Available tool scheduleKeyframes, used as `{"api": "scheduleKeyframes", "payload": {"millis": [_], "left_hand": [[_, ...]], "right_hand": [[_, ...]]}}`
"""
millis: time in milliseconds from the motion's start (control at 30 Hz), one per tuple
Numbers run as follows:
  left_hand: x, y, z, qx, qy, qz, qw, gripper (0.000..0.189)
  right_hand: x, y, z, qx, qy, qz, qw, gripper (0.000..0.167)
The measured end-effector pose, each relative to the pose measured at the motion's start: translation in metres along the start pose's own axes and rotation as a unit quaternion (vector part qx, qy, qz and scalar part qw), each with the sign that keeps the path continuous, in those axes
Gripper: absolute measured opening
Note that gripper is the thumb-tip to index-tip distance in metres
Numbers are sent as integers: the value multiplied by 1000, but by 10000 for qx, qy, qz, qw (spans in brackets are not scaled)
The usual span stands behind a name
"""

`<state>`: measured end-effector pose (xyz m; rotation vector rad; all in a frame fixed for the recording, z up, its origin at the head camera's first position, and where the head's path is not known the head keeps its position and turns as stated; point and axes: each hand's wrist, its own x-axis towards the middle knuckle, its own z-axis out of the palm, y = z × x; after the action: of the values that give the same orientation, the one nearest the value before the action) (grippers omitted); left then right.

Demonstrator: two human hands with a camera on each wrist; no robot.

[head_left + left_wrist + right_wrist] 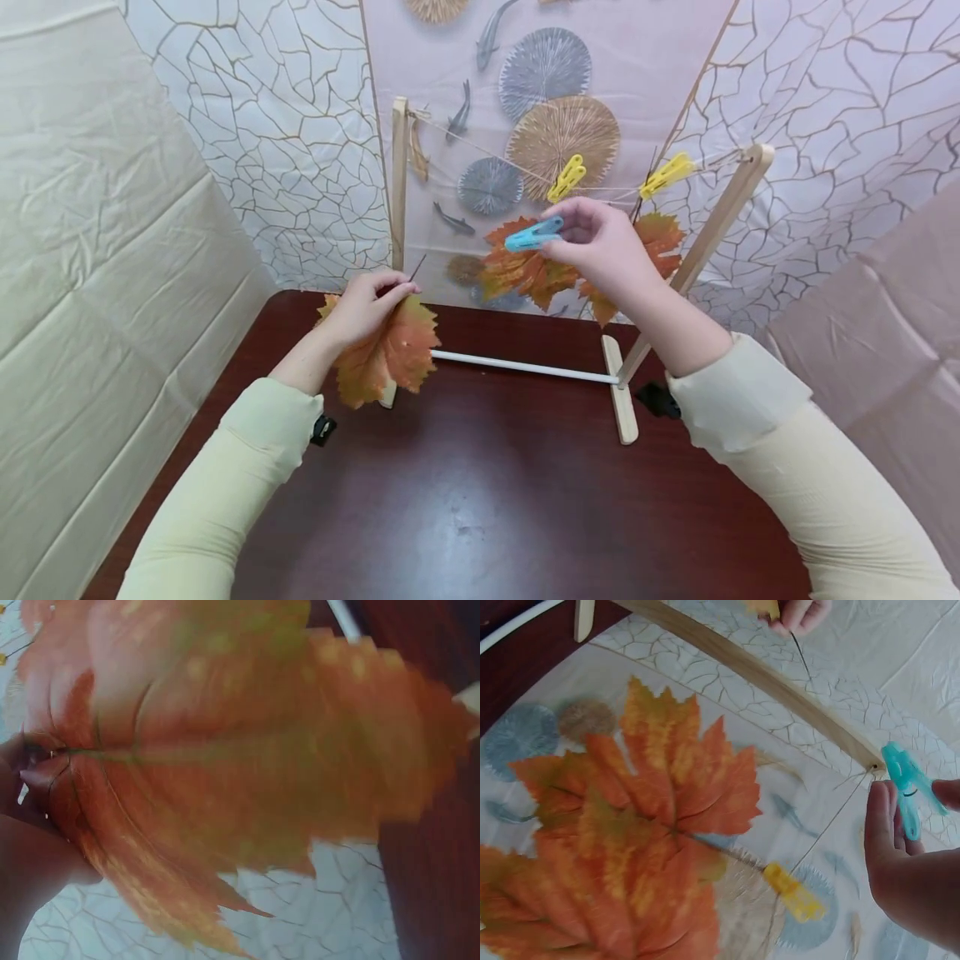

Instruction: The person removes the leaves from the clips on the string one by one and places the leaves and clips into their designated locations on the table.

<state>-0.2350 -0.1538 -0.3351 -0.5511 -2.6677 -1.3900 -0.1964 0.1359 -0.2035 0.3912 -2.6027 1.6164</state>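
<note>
My left hand (369,308) pinches an orange-and-green maple leaf (393,350) near its stem, left of the wooden frame. In the left wrist view the leaf (225,765) fills most of the picture. Between thumb and fingers, my right hand (600,242) holds a light blue clothespin (533,235) in front of the hung leaves. The right wrist view shows this clothespin (907,780) tilted, below the top of a post. Two yellow clothespins (567,178) sit on the string (480,154), with maple leaves (525,267) hanging below them, partly behind my right hand.
The wooden frame has a left post (399,183), a right post (723,217) and a white crossbar (525,367) low between them. It stands on a dark red-brown table (465,483). Patterned cloth (300,108) covers the wall behind.
</note>
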Motion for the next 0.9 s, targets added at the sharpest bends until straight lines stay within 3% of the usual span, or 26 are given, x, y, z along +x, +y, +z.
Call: {"api": "scheduleKeyframes", "payload": {"millis": [100, 267, 467, 600, 900], "left_hand": [[-9, -10, 0, 74, -234, -53, 9997, 29], [-22, -26, 3, 227, -351, -121, 9991, 27], [-32, -48, 11, 1093, -400, 442, 9922, 21], [-41, -62, 17, 1515, -590, 515, 9854, 18], [-67, -95, 39, 2159, -828, 368, 9722, 16]], "right_hand": [[-10, 11, -13, -250, -45, 180, 9995, 22], [-21, 34, -32, -384, 64, 334, 9987, 19], [-34, 70, -49, -305, 2, 563, 9979, 18], [-44, 99, -53, -420, -112, 685, 9967, 23], [-73, 166, -54, -1677, -5, 801, 9826, 27]]}}
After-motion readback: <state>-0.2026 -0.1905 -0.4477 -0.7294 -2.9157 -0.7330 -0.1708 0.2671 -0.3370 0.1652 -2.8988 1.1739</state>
